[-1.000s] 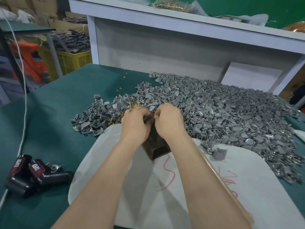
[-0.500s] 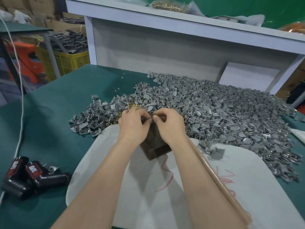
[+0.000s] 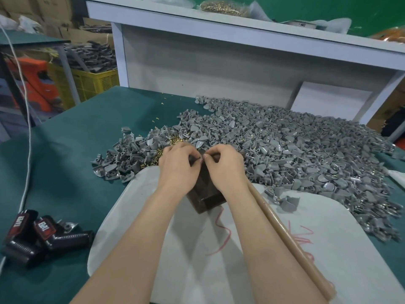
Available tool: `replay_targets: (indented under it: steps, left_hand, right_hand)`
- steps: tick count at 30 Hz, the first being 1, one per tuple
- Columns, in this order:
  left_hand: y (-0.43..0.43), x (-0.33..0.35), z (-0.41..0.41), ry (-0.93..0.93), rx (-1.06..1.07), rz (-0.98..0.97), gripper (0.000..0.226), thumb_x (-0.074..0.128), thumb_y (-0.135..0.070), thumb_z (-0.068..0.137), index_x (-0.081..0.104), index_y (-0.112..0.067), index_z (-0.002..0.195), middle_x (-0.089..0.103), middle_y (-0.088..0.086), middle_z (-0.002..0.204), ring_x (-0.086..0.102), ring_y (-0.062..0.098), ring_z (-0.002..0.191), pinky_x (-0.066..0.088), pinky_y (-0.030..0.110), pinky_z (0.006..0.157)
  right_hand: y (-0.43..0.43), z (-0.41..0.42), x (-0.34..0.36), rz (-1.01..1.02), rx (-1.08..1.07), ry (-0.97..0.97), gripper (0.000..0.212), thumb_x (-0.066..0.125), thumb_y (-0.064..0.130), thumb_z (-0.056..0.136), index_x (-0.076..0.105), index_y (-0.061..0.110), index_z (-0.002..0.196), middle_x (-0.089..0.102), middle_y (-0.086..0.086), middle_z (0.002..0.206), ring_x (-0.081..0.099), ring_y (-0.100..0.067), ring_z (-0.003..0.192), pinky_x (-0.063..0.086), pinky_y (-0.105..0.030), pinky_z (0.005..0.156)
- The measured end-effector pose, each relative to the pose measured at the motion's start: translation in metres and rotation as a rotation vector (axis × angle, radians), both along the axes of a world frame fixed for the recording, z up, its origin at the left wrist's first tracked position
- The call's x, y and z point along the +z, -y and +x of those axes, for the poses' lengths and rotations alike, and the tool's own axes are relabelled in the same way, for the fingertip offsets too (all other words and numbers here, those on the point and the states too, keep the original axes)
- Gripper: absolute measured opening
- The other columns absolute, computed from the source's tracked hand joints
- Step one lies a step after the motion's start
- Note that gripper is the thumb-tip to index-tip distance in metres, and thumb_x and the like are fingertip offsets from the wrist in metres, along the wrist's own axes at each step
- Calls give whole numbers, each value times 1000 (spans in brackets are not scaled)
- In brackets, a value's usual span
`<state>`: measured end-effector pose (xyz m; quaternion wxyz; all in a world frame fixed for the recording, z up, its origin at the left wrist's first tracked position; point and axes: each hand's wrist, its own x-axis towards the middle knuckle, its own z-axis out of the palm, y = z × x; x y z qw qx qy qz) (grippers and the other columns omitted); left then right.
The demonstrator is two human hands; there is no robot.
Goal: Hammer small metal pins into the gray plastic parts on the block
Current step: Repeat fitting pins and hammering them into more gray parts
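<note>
Both hands meet at the middle of the table. The left hand (image 3: 177, 166) and the right hand (image 3: 226, 167) lie knuckles-up with fingers curled, and their thumb and forefinger tips come together over the top of a dark wooden block (image 3: 207, 197).

Far left, a white cord (image 3: 28, 137) hangs down to the near edge of the green table cover (image 3: 76, 176). Beside it lie two black tools (image 3: 47, 234) with red labels and ribbed grips, touching each other. Behind the table's left edge stand an orange stool (image 3: 37, 84) and a yellow crate (image 3: 92, 83) piled with dark parts.

Loose brass pins (image 3: 174, 141) lie in a small drift just beyond the left hand, mixed into the edge of the gray pile. The left hand pinches a gray plastic part (image 3: 193, 159) between thumb and forefinger, holding it on the block's top. The block stands on the far edge of a white mat (image 3: 339, 238), its near corner showing between the two wrists.

The right hand's thumb and forefinger press together right against the left thumb. What sits between them is too small to see, so I cannot tell whether that hand holds anything. A tan wooden handle (image 3: 282, 231) runs along the outer side of the right forearm, its upper end hidden under the wrist. Red scribbles (image 3: 221, 233) mark the mat near the block.

To the right, a heap of gray plastic parts (image 3: 295, 148) spreads to the table's right edge and spills onto the mat's far corner. Above, a white shelf (image 3: 241, 25) carries a clear bag of brass pieces (image 3: 223, 7).
</note>
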<state>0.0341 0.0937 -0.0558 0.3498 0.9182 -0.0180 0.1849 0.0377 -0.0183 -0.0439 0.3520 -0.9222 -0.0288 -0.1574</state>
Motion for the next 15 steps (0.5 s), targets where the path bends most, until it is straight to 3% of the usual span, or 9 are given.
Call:
replay_targets:
  steps: [10, 15]
  left_hand:
    - [0, 1, -2, -1, -24, 15, 8, 61, -19, 87, 68, -18, 90, 59, -5, 118, 47, 23, 116, 29, 30, 100]
    - [2, 2, -3, -5, 14, -8, 6, 61, -20, 86, 67, -22, 84, 60, -6, 117, 47, 25, 114, 32, 35, 100]
  right_hand:
    - [0, -1, 8, 42, -19, -66, 15, 59, 19, 89, 73, 13, 88, 71, -4, 91, 61, -20, 91, 39, -23, 78]
    - [-2, -4, 5, -7, -23, -27, 11, 57, 19, 91, 66, 15, 87, 63, 0, 99, 56, -17, 92, 37, -24, 80]
